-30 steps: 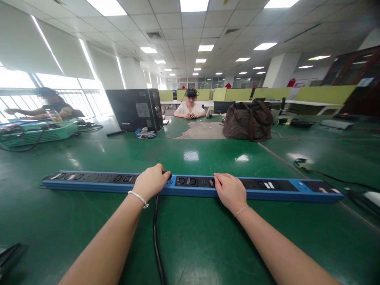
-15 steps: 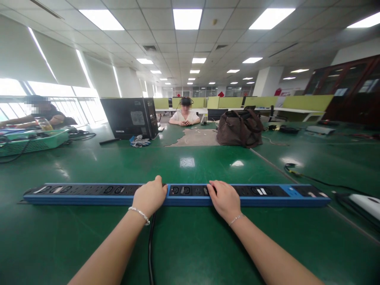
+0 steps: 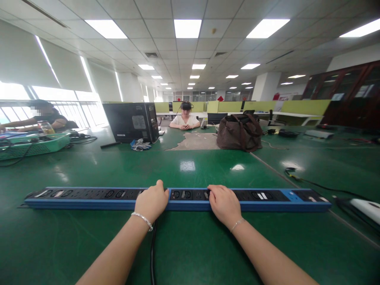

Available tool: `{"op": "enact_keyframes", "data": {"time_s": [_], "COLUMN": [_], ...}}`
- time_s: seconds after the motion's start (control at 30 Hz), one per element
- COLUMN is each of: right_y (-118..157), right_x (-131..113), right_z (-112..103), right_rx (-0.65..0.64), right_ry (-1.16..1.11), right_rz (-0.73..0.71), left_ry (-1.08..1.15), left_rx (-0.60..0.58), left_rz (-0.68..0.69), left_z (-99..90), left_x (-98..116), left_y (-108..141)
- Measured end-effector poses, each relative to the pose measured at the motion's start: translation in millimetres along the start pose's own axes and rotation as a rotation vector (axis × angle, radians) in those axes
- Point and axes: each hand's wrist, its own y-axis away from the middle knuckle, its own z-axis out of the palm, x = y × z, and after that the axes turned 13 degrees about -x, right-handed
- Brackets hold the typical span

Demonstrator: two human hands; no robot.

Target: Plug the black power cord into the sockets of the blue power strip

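Observation:
A long blue and black power strip [image 3: 190, 204] lies crosswise on the green table [image 3: 97, 241], its row of sockets facing up. My left hand [image 3: 152, 202] grips it left of the middle, with the fingers over the far side, partly hidden. Right of the middle, my right hand [image 3: 225, 205] is closed round the same strip, its fingertips curled over the sockets and far edge. A black cable [image 3: 153, 249] runs from beneath my left hand toward the near edge of the view.
Further back stand a black computer case [image 3: 130, 122], gloves [image 3: 140, 145] and a brown bag [image 3: 240, 132]. A green basket [image 3: 50, 145] is at left, a white device [image 3: 366, 209] with cables at right. Two people sit beyond, one across the table, one far left.
The view has tilted up slightly, so the strip, hands and background appear a little lower. Both hands keep their hold on the power strip.

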Motion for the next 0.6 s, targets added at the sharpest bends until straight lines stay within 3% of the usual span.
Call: {"op": "enact_keyframes", "data": {"time_s": [0.2, 0.47, 0.6], "right_y": [0, 2, 2], "right_x": [2, 9, 4], "right_z": [3, 10, 8], "right_rx": [0.033, 0.341, 0.349], "right_ry": [-0.005, -0.061, -0.07], "right_rz": [-0.029, -0.22, -0.193], "left_ry": [-0.006, 0.009, 0.005], "left_rx": [0.012, 0.006, -0.003], "left_rz": [0.011, 0.019, 0.017], "left_z": [4.8, 4.0, 2.7], "left_x": [1, 2, 3], "left_y": [1, 2, 3]}}
